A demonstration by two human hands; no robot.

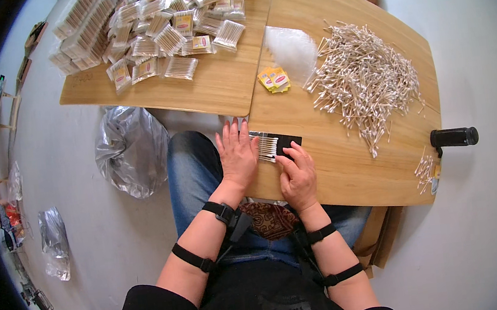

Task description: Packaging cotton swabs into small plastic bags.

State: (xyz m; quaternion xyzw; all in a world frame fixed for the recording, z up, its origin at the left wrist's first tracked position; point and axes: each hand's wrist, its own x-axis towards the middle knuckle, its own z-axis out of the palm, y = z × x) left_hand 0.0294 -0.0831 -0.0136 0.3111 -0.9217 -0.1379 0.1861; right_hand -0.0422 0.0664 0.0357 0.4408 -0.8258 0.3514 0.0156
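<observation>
A short row of cotton swabs [267,147] lies side by side on a small black tray [289,141] at the near edge of the wooden table [346,163]. My left hand [237,154] lies flat with its fingers spread, its fingertips against the left ends of the swabs. My right hand [296,173] rests on the table just below the tray, its fingers curled and touching the tray's near edge. A big loose heap of cotton swabs [364,76] covers the far right of the table.
Small yellow labels [274,79] and a clear plastic bag [290,47] lie beyond the tray. Packed swab boxes [156,25] crowd a second table at the far left. A black cylinder [454,137] sits at the right edge. A grey plastic bag [131,149] sits on the floor.
</observation>
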